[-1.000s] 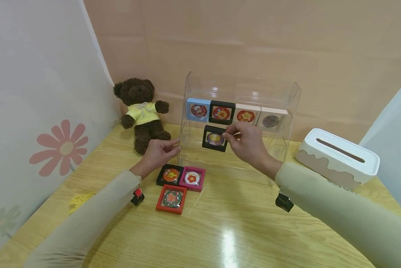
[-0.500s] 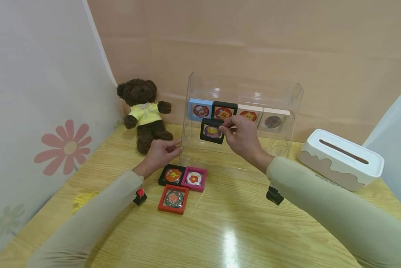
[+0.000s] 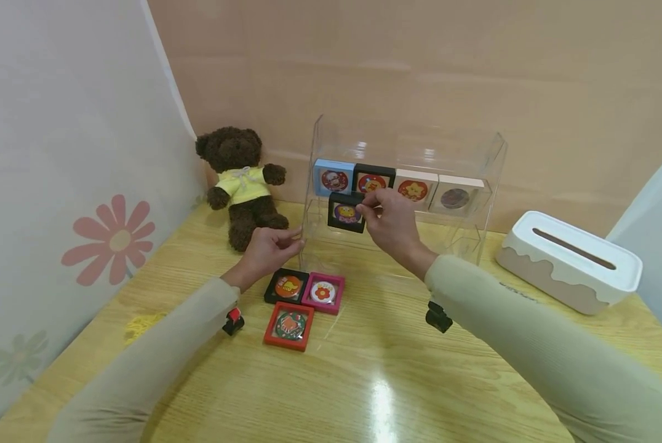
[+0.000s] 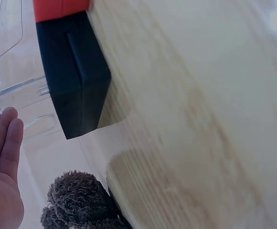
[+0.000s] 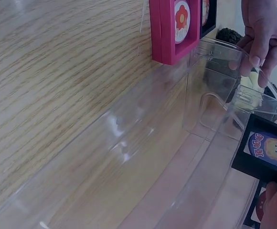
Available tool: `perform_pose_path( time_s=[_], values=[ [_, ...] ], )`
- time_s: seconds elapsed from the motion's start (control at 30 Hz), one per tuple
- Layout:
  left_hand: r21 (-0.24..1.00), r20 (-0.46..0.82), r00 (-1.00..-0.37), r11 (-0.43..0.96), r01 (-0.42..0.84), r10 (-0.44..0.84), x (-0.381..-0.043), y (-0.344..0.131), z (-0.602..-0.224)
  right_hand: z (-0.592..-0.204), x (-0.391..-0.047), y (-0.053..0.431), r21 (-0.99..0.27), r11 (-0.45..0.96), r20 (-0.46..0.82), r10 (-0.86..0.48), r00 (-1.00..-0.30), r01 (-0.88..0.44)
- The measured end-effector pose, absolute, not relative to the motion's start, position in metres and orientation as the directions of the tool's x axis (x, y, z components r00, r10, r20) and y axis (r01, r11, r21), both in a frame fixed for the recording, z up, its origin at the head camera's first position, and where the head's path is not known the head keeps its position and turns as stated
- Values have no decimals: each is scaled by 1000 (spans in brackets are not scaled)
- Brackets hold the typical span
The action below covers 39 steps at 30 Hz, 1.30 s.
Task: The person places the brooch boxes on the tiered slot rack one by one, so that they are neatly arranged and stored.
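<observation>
My right hand [image 3: 390, 223] pinches a black-framed display case [image 3: 336, 220] by its right edge, with a purple badge showing a yellow character inside. It is raised at the front of a clear acrylic display rack [image 3: 494, 169], just below the upper tier. In the right wrist view the badge [image 5: 272, 149] faces the camera. My left hand [image 3: 264, 253] holds the rack's left side edge between thumb and fingers. On the upper tier stand a light blue case [image 3: 321, 170], another black case [image 3: 376, 171] and two pale ones, a star-badge case [image 3: 425, 191] and a grey-badge case [image 3: 473, 198].
On the wooden table before the rack lie a black case [image 3: 272, 288], a pink case [image 3: 338, 294] and a red case [image 3: 290, 340]. A brown teddy bear [image 3: 234, 154] sits left; a tissue box [image 3: 558, 271] stands right. Yellow string [image 3: 143, 324] lies by the left forearm.
My right hand has raised the black-framed case from the lower part of the rack to just under the upper tier, slightly leftward. My left hand stays at the rack's left edge.
</observation>
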<state>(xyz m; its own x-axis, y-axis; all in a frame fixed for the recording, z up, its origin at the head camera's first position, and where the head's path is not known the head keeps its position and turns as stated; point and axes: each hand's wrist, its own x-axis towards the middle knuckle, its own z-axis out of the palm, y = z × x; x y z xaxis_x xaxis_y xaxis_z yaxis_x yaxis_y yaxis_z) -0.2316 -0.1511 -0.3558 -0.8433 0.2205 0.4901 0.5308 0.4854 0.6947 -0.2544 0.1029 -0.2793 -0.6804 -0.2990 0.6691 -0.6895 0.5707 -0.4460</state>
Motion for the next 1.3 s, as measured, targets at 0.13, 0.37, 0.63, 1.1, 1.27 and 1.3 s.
perform_pose_path(
  time_s=[0.13,0.37,0.63,1.1,1.27,1.3],
  values=[
    [695,485,-847,492,525,218,-231,-151,-356,-283,-257,99,-445,569,670,-302,-678,-692],
    [702,480,-852,490,516,210,-231,-152,-356,-287,-261,89,-439,562,678,-304,-669,-701],
    [720,469,-858,471,509,210,-230,-152,-357,-294,-262,82,-455,554,654,-323,-684,-697],
    [746,446,-868,445,495,219,-231,-151,-356,-300,-263,75,-464,516,667,-331,-668,-720],
    [737,452,-865,454,501,220,-231,-152,-356,-301,-265,74,-436,542,670,-337,-661,-718],
    [736,451,-865,457,499,218,-231,-153,-356,-301,-265,74,-430,545,672,-339,-658,-720]
  ],
)
